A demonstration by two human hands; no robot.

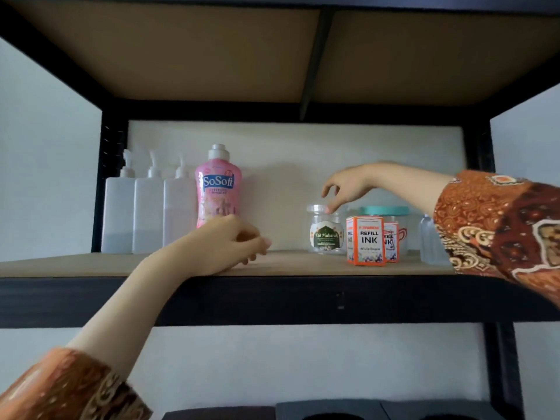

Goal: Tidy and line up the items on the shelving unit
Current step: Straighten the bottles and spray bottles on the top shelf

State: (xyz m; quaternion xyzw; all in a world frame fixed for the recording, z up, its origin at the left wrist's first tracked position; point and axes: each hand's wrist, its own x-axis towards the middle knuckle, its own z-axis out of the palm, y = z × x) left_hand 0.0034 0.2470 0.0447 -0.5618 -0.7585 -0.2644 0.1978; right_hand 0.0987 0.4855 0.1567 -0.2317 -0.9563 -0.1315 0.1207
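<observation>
Shelving unit [272,266] with black metal frame, wood-look boards. On the middle shelf, left end: three white pump bottles [148,213] side by side, touching or nearly so, upright. Just right of them a pink SoSoft detergent bottle [217,189], upright, white cap. Gap in shelf centre.

Right half: small clear jar [325,231] with green "Eid Mubarak" label, upright. Just beside it to the right, two orange-white Refill Ink boxes [366,241], one in front, second partly hidden behind it. Behind the boxes a clear container with teal lid [385,211]. Far right a clear bottle [428,241], partly hidden by sleeve.

Left hand [233,241] rests on the shelf front in front of the SoSoft bottle base, fingers loosely curled, holding nothing; cannot tell if it touches the bottle. Right hand [345,186] hangs above the jar, fingers spread and bent downward, one fingertip at the jar lid rim, not grasping it. Both arms wear orange-brown batik sleeves [500,225].
</observation>
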